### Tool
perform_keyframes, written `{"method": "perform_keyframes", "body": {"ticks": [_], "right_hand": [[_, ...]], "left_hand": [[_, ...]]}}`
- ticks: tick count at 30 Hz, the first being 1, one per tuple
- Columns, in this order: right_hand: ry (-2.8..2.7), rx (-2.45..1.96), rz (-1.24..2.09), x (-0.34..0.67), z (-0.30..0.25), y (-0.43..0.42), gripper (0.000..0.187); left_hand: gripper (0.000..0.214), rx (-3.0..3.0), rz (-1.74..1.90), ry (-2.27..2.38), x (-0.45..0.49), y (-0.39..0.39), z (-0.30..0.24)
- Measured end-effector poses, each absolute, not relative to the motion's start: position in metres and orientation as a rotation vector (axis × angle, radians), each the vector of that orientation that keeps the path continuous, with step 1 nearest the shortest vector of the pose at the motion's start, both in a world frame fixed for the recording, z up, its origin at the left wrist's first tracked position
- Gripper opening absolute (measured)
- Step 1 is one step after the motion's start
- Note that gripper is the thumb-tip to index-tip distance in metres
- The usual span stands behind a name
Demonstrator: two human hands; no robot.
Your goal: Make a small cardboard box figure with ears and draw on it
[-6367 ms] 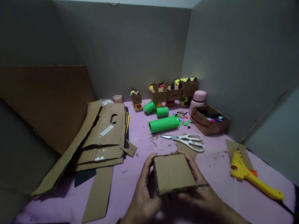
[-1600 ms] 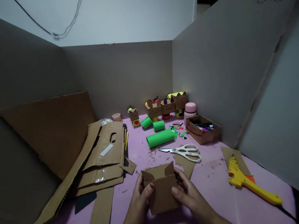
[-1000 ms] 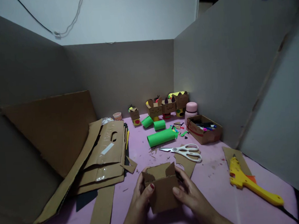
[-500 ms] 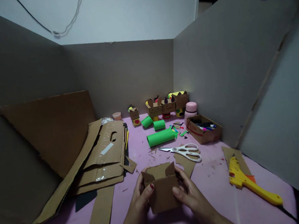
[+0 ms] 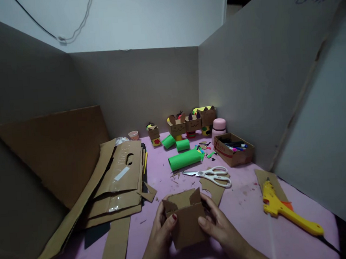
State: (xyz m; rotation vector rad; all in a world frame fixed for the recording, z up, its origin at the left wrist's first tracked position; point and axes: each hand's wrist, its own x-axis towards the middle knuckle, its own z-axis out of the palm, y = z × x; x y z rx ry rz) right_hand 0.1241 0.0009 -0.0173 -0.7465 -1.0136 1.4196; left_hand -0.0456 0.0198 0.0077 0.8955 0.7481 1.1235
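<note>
White scissors (image 5: 213, 176) lie between green tube (image 5: 184, 159) and yellow glue gun (image 5: 285, 210).

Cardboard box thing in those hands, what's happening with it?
A person holds a small cardboard box over the pink table, with the left hand on its left side and the right hand on its right, thumbs pressed on the front. Pointed flaps stick up at its top corners. White scissors lie just behind it, a yellow glue gun lies to the right, and green paper tubes lie farther back.
</note>
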Motion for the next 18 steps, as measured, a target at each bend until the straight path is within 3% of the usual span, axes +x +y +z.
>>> {"method": "perform_keyframes", "body": {"ticks": [18], "right_hand": [[-1.007, -0.702, 1.418, 0.1226, -0.0204, 0.0044, 0.079]], "left_hand": [[0.062, 0.772, 1.189, 0.794, -0.0367, 0.0159, 0.0158]]}}
